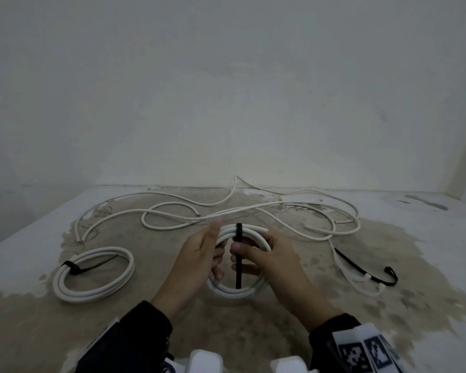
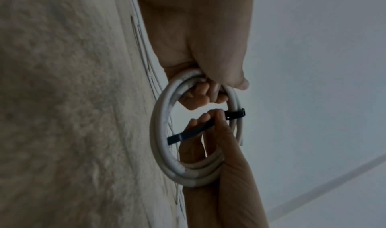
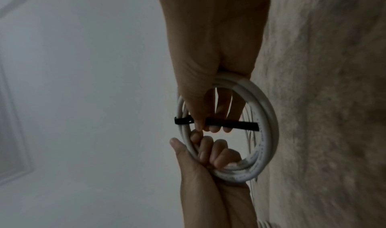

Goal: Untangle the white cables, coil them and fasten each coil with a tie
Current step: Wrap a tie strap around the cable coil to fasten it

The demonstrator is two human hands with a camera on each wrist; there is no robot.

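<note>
I hold a coiled white cable (image 1: 237, 290) upright over the table, one hand on each side. My left hand (image 1: 213, 246) grips the coil's left side, thumb up on top of the strands. A black tie (image 1: 238, 230) wraps the top of the coil, and its tail hangs down across the ring. My right hand (image 1: 250, 258) pinches that tail between thumb and fingers. In the left wrist view the left hand (image 2: 217, 89) curls round the coil (image 2: 160, 132) beside the tie (image 2: 194, 132). In the right wrist view the right hand (image 3: 200, 121) pinches the tie (image 3: 234, 125).
A tied coil (image 1: 92, 273) with a dark tie lies on the table at the left. Loose white cables (image 1: 226, 211) sprawl tangled across the back. A spare black tie (image 1: 371, 277) lies at the right, crossing a cable. A wall stands behind the stained tabletop (image 1: 388, 305).
</note>
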